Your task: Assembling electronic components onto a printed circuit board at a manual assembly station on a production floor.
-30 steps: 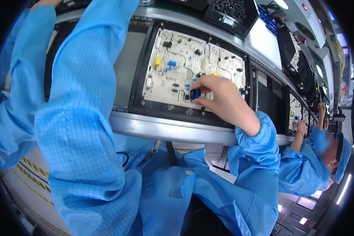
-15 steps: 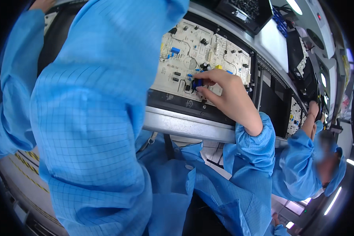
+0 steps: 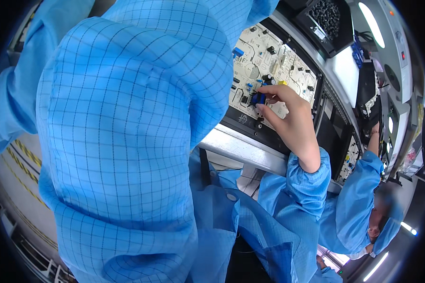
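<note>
My right hand [image 3: 288, 108] is closed in a pinch. Between its thumb and fingers is a small dark blue and black block-shaped electronic component [image 3: 258, 98], held at the surface of a white circuit board [image 3: 244, 70]. Its underside is hidden, so I cannot tell whether it is seated in the board. Around it on the board are small black cylindrical capacitors [image 3: 267, 79], a yellow part [image 3: 282, 83] and a bright blue block [image 3: 238, 52]. My left arm's large blue checked sleeve [image 3: 127, 108] covers the left side and reaches past the top edge; that hand is out of view.
The board lies in a black frame [image 3: 243, 120] on a line with a metal front rail [image 3: 236, 146]. Beyond is a black bin [image 3: 301, 21] of small black parts. Co-workers in blue stand at the right [image 3: 352, 203] and left [image 3: 14, 104]; another board [image 3: 348, 160] lies farther right.
The whole view has shifted, so the board and my right hand appear farther right. My right hand keeps its pinch on the component. My left sleeve fills more of the picture.
</note>
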The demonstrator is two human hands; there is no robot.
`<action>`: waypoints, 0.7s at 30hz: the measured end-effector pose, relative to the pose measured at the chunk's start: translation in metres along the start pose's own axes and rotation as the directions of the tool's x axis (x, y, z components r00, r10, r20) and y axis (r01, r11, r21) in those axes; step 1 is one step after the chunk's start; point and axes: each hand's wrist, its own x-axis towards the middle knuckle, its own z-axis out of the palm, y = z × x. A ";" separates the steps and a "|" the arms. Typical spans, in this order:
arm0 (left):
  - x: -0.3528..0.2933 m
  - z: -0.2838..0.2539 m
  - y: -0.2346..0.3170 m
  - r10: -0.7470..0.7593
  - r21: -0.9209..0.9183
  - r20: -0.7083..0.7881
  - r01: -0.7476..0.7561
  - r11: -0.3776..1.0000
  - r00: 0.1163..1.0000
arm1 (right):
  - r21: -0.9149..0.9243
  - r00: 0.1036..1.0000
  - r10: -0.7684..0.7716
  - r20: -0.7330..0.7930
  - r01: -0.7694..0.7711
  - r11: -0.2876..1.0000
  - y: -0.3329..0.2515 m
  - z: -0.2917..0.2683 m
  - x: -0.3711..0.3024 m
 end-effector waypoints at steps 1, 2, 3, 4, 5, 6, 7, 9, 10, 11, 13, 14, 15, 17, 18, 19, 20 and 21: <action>0.004 0.001 0.004 -0.008 -0.025 -0.021 0.008 1.000 1.000 | 0.011 1.000 0.014 0.000 -0.014 1.000 0.002 -0.001 0.000; 0.006 0.002 0.006 -0.017 -0.049 -0.040 0.015 0.999 0.999 | 0.012 1.000 0.012 0.004 -0.012 1.000 0.002 0.000 0.000; 0.007 0.002 0.007 -0.028 -0.074 -0.060 0.023 0.997 0.998 | 0.031 0.999 0.044 0.021 -0.045 0.999 0.002 0.001 0.000; 0.007 0.002 0.009 -0.039 -0.098 -0.080 0.032 0.995 0.996 | 0.048 0.996 0.075 0.038 -0.077 0.996 0.001 0.003 -0.001; 0.007 0.002 0.009 -0.050 -0.124 -0.102 0.037 0.992 0.993 | 0.045 0.996 0.074 0.042 -0.076 0.996 -0.001 0.005 -0.002; 0.006 0.002 0.009 -0.062 -0.149 -0.125 0.043 0.988 0.990 | 0.059 0.993 0.111 0.045 -0.113 0.992 -0.004 0.007 -0.002; 0.005 0.001 0.009 -0.076 -0.175 -0.147 0.049 0.983 0.986 | 0.072 0.988 0.147 0.049 -0.151 0.986 -0.007 0.010 -0.003; 0.001 0.000 0.008 -0.101 -0.226 -0.189 0.057 0.972 0.977 | 0.087 0.986 0.160 0.047 -0.163 0.983 -0.007 0.015 -0.006; -0.001 0.000 0.008 -0.115 -0.252 -0.209 0.060 0.966 0.971 | 0.106 0.984 0.173 0.042 -0.177 0.979 -0.007 0.017 -0.007; -0.003 -0.001 0.007 -0.132 -0.277 -0.230 0.065 0.959 0.964 | 0.148 0.981 0.183 0.058 -0.189 0.971 -0.007 0.017 -0.008; -0.006 -0.002 0.005 -0.166 -0.325 -0.269 0.073 0.943 0.949 | 0.141 0.982 0.181 0.053 -0.187 0.972 -0.008 0.021 -0.009; -0.008 -0.003 0.001 -0.186 -0.345 -0.287 0.079 0.935 0.940 | 0.139 0.983 0.179 0.046 -0.183 0.973 -0.010 0.023 -0.008; -0.011 -0.004 -0.003 -0.206 -0.364 -0.304 0.087 0.927 0.930 | 0.136 0.984 0.171 0.057 -0.177 0.975 -0.013 0.025 -0.007; -0.009 -0.012 -0.002 -0.231 -0.411 -0.340 0.077 0.908 0.911 | 0.094 0.986 0.163 0.040 -0.166 0.982 -0.016 0.028 -0.008; -0.010 -0.014 0.004 -0.224 -0.416 -0.344 0.066 0.907 0.912 | 0.093 0.985 0.169 0.029 -0.171 0.981 -0.018 0.028 -0.010; -0.015 -0.013 0.009 -0.268 -0.562 -0.166 0.132 0.816 0.949 | 0.009 0.993 0.118 -0.003 -0.118 0.993 -0.020 0.028 -0.011; -0.025 -0.027 0.020 -0.261 -0.686 0.020 0.203 0.699 0.965 | -0.080 0.996 0.078 -0.044 -0.081 0.993 -0.019 0.027 -0.015; -0.039 -0.034 0.014 -0.264 -0.683 0.016 0.203 0.701 0.964 | -0.082 0.996 0.072 -0.044 -0.075 0.994 -0.023 0.030 -0.016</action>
